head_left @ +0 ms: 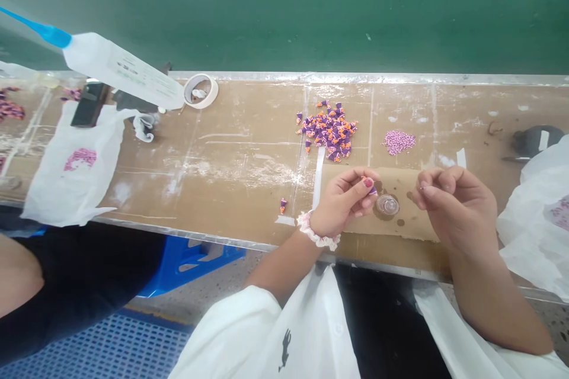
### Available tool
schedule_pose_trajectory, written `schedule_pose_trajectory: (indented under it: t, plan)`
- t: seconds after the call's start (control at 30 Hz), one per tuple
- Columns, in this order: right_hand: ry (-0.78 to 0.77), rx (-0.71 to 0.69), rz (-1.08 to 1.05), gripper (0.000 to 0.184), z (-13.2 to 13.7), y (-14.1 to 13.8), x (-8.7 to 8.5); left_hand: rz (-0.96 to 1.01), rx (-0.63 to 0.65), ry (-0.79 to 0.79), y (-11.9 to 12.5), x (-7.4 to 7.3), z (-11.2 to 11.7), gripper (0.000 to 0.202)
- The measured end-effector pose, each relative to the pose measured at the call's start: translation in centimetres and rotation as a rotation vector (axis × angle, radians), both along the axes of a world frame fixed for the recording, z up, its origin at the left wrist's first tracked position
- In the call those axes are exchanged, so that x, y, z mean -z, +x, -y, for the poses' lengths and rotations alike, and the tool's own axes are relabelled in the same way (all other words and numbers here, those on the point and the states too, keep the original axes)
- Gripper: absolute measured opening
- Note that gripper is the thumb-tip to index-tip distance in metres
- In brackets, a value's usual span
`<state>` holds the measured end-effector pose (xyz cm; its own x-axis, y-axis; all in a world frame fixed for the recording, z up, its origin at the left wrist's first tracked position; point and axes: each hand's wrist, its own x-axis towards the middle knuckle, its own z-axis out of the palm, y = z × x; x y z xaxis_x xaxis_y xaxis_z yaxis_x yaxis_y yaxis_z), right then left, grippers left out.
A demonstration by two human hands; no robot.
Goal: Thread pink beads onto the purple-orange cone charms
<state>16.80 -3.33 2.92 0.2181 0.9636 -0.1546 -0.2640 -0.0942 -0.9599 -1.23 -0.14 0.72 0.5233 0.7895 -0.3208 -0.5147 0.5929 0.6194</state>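
Note:
My left hand (pixel 340 201) is closed, its thumb and fingers pinching a small purple and orange piece (pixel 373 190) that they partly cover. To its right, my right hand (pixel 462 204) holds thumb and forefinger together; a tiny pale speck shows at the tips, too small to name. Between the hands, a small clear round dish (pixel 388 205) sits on a brown sheet (pixel 413 222) with dark wet spots. Beyond them lie a pile of similar purple and orange pieces (pixel 331 130) and a heap of tiny pink bits (pixel 399 142). One single purple and orange piece (pixel 283 205) lies left of my wrist.
A white bottle with a blue nozzle (pixel 120 68), a tape roll (pixel 201 91), a black phone (pixel 90 105) and a white plastic bag (pixel 53 189) are at the left. Another bag (pixel 537 213) and a dark object (pixel 536 141) lie right. Another person's leg (pixel 18 275) shows lower left, near a blue stool (pixel 186 266).

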Motion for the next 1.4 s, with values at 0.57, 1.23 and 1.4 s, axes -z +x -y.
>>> schedule_pose_trajectory:
  t: [0.57,1.23,1.4]
  plan:
    - [0.047,0.006,0.054,0.030,0.3,-0.4,-0.3,-0.334,-0.186,0.091,-0.8,1.0,-0.3,0.046]
    - [0.473,-0.193,0.476,0.031,2.7,-1.7,-1.0,0.102,0.103,0.073,2.9,-0.5,1.9,0.032]
    - [0.458,-0.209,0.463,0.030,2.6,-1.5,-1.3,0.113,0.132,0.068,2.8,-0.5,1.9,0.032]
